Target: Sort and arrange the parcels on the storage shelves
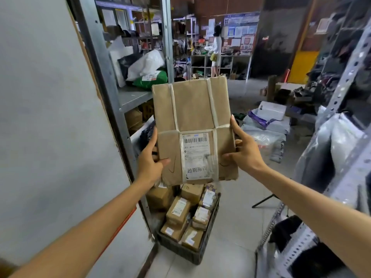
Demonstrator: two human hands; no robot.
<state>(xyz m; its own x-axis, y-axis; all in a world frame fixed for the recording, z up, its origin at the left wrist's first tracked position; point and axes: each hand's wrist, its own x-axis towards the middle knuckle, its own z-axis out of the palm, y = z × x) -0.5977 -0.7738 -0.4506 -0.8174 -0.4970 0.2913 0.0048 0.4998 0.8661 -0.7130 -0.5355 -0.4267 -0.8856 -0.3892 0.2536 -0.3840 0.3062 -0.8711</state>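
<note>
Gripping one brown paper parcel (192, 117) from both sides, the left hand (150, 157) lays its thumb over the front near the lower left edge. The right hand (246, 151) clasps the lower right edge the same way, thumb in front and forefinger up along the side. The parcel is held upright in mid-air in the aisle, apart from the shelves, its front toward the camera. Two pale tape strips (173, 107) run up its face and one crosses them. One white label (196, 155) with a barcode sits low on the front. Below, on the floor, one dark crate (180, 251) holds small boxes (178, 209) — at least six show, each labelled. To the left stands one metal shelf (134, 97). On its board lie, among other things, one white bag (146, 63) and one green bag (152, 78), touching. A heap of bags (265, 125) lies on the floor to the right. One person (215, 51) in a white top stands far back.
</note>
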